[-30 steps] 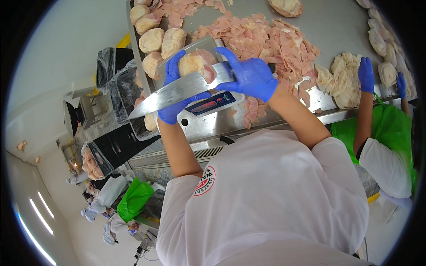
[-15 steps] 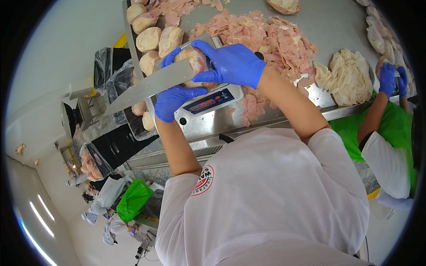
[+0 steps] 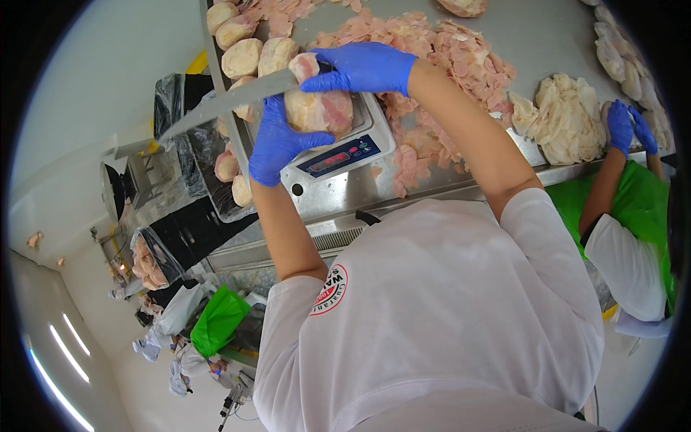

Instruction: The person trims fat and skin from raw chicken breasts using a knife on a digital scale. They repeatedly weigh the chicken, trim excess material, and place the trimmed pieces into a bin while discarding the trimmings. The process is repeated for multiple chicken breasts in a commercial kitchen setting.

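Observation:
My left hand [image 3: 277, 144], gloved in blue, cups a pale round lump of meat [image 3: 324, 111] with pink patches. The lump rests on the digital scale [image 3: 371, 122]. My right hand [image 3: 367, 68], also gloved, is closed round a long-bladed knife [image 3: 223, 104]; its handle is hidden by the hand. The blade points left, passing over the top of the lump. A smaller pink and white meat piece [image 3: 304, 66] sits above the blade, against my right fingers. Whether it is fully cut off I cannot tell.
Several round meat lumps [image 3: 242, 57] line the left edge of the steel table. Thin pink meat slices [image 3: 461, 65] are heaped beyond and right of the scale. A pile of pale skins [image 3: 565, 126] lies farther right, near a co-worker's gloved hands [image 3: 620, 128]. Black crates [image 3: 188, 237] stand left.
My right hand has moved up and away, bringing the knife to the lump's far side. A small meat piece now shows above the blade. My left hand stays at the lump.

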The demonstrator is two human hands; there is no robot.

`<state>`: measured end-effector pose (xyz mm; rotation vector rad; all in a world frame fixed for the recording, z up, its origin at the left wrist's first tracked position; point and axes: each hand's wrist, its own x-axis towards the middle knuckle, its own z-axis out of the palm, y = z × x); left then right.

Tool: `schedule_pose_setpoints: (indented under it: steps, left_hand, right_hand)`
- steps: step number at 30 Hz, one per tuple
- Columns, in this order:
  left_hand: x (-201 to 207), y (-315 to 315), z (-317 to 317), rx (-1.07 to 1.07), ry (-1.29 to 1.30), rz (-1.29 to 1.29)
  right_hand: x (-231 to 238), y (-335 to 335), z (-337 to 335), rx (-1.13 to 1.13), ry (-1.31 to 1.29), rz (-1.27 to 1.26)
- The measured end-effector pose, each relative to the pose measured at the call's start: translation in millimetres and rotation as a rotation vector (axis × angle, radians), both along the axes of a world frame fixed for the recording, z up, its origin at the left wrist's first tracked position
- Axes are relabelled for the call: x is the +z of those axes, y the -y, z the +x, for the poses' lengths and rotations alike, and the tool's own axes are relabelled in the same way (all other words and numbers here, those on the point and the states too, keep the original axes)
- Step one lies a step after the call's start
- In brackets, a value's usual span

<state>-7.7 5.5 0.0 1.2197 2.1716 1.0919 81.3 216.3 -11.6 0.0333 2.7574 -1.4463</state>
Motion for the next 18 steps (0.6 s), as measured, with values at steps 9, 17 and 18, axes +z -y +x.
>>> schedule_pose_setpoints:
  steps: [9, 17, 18]
  left_hand:
    - [-14, 5, 15, 0.089, -0.008, 0.195]
    - [3, 15, -17, 0.282, -0.057, 0.154]
    - [6, 9, -25, 0.294, -0.100, 0.132]
  right_hand:
    - [-30, 4, 35, -0.273, 0.076, -0.823]
    - [-38, -4, 81, -0.428, 0.042, -0.851]
    - [-38, -3, 86, -0.459, 0.041, -0.853]
